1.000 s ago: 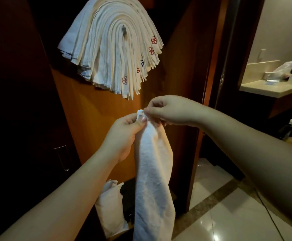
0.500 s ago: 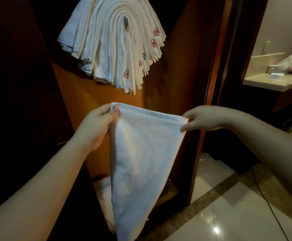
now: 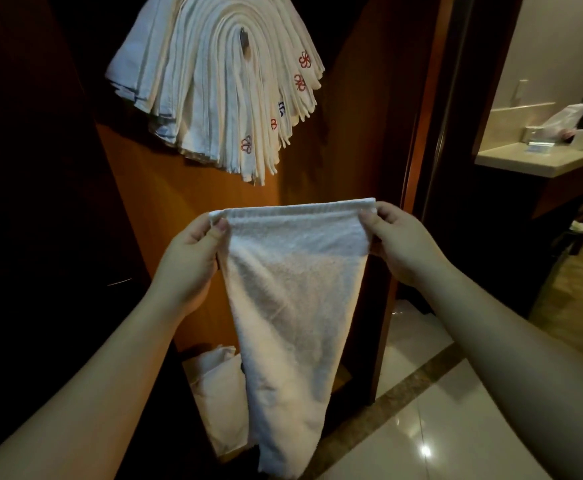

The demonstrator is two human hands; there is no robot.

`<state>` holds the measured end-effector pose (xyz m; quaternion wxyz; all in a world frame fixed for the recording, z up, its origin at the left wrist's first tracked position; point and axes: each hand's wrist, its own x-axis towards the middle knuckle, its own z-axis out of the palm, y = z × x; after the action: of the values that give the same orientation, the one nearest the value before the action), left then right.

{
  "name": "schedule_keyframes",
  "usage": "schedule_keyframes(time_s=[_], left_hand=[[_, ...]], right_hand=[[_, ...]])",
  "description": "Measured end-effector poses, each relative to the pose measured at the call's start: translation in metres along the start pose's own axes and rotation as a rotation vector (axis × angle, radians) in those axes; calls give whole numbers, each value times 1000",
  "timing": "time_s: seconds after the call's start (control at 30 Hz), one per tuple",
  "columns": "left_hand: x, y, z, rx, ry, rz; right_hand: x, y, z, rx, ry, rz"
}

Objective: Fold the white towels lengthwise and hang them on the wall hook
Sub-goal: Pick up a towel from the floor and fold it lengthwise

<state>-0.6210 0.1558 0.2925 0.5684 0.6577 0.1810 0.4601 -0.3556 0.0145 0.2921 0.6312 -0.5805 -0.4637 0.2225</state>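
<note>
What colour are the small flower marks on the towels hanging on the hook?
Mostly red, one dark blue, on the hanging towels; seen in the head view.

Dim wood-panelled wall (image 3: 186, 271), glossy tiled floor (image 3: 432, 431), pale countertop (image 3: 539, 161)

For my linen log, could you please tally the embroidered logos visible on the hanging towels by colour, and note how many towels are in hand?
Red logos: 4
Blue logos: 1
Total logos: 5
Towels in hand: 1, held by the left hand and right hand
</note>
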Motion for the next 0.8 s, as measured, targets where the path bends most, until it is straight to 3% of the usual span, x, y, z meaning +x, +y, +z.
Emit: schedule_keyframes(time_s=[0.2,0.33,0.4,0.6,0.8], left_hand=[[-8,-1,11,131,76,96],[-13,-7,18,123,117,114],[-17,-11,21,113,123,96],[-28,-14,32,94,92,50],[-39,-6,43,111,69,-14]], right_hand=[[-9,-5,9,-329,290,-315],[-13,-4,9,-302,308,-273],[-16,-1,1,-204,187,-183],[-22,9,-27,282,-514,279],[-19,32,-53,356,-579,337]])
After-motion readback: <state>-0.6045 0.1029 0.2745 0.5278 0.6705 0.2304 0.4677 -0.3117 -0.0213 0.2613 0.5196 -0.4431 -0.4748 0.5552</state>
